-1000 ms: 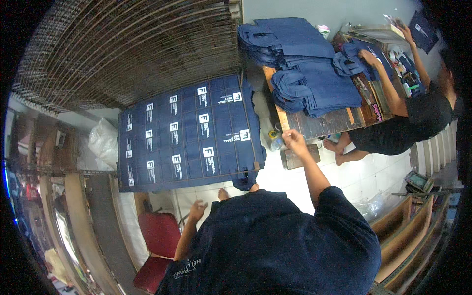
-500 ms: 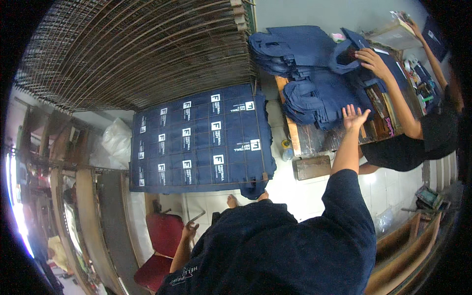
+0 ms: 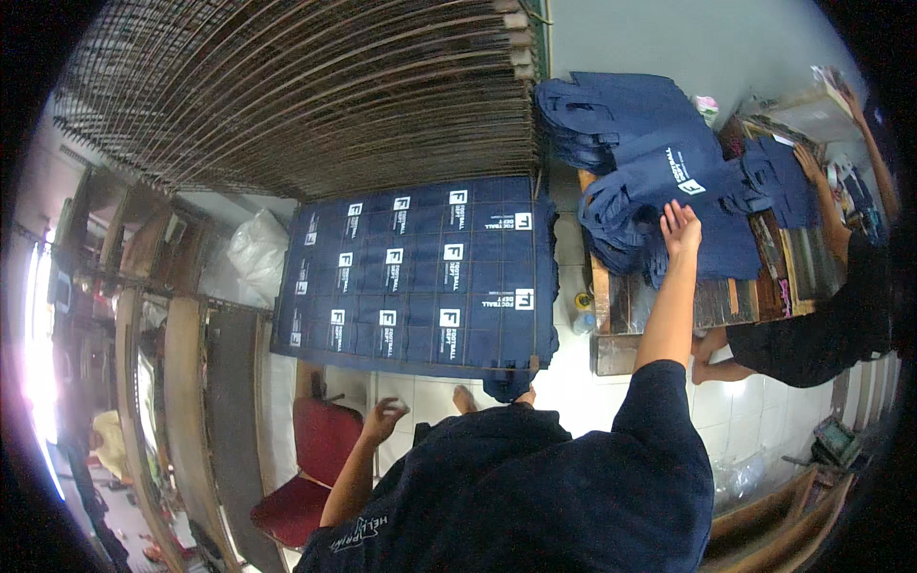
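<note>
My right hand (image 3: 680,229) reaches out over the right-hand table, palm up with fingers spread. It is just beside a navy fabric bag (image 3: 707,170) with a white print, lying on a pile of plain navy bags (image 3: 626,105); whether it touches the bag I cannot tell. Low on the left, my left hand (image 3: 385,420) hangs with its fingers loosely bent and apart, holding nothing visible, near the red chair (image 3: 325,435). In front of me, printed navy bags (image 3: 420,325) lie in rows on a wire rack.
A tall stack of wire racks (image 3: 306,95) rises at the upper left. Across the right-hand table a co-worker's hand (image 3: 812,164) is at a dark bag beside a wooden frame (image 3: 812,258). A clear bottle (image 3: 584,310) stands by the table; wooden shelves (image 3: 191,411) line the left.
A printed bag now lies on the pile by my right hand. The co-worker's near hand has drawn back to the right. My left hand has risen, and the view has shifted.
</note>
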Demonstrator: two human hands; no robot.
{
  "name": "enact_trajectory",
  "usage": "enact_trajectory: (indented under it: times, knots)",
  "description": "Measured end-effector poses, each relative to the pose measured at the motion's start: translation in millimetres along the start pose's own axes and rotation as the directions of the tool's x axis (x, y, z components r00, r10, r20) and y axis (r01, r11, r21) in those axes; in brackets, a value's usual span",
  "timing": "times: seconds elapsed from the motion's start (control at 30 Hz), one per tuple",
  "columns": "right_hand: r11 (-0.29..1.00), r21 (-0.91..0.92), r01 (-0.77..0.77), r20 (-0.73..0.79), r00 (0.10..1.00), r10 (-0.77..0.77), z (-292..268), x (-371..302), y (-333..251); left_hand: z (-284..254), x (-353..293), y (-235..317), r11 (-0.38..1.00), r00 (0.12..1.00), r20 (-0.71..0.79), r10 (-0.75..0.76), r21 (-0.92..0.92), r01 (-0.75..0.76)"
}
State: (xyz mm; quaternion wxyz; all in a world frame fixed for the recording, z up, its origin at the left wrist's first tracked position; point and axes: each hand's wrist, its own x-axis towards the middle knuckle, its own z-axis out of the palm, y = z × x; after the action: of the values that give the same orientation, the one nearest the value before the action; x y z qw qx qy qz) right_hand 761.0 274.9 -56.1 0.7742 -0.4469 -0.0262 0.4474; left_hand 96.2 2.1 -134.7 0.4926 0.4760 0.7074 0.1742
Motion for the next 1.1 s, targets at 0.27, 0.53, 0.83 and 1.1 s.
enact_trajectory:
  times: [0.27, 0.53, 0.83, 1.1]
  knots:
    - [0.917, -0.324, -0.233, -0.487, 0.872, 0.050, -25, 35, 33, 37, 32, 97, 0.973, 0.981, 0.114, 0.156, 0.153, -0.173]
    - [0.322, -0.902, -0.286, -0.417, 0.769, -0.485, 9, -7, 44, 26, -10, 97, 0.984, 0.987, 0.156, 0.026, 0.168, -0.052]
    - [0.923, -0.354, -0.149, -0.653, 0.747, -0.130, -17, 67, 47, 45, -16, 102, 0.999, 0.987, 0.152, 0.052, -0.025, -0.049]
    - [0.997, 0.031, -0.073, -0.318, 0.945, 0.079, -28, 95, 5, 80, -1, 162, 0.957, 0.904, 0.317, 0.286, -0.055, -0.283]
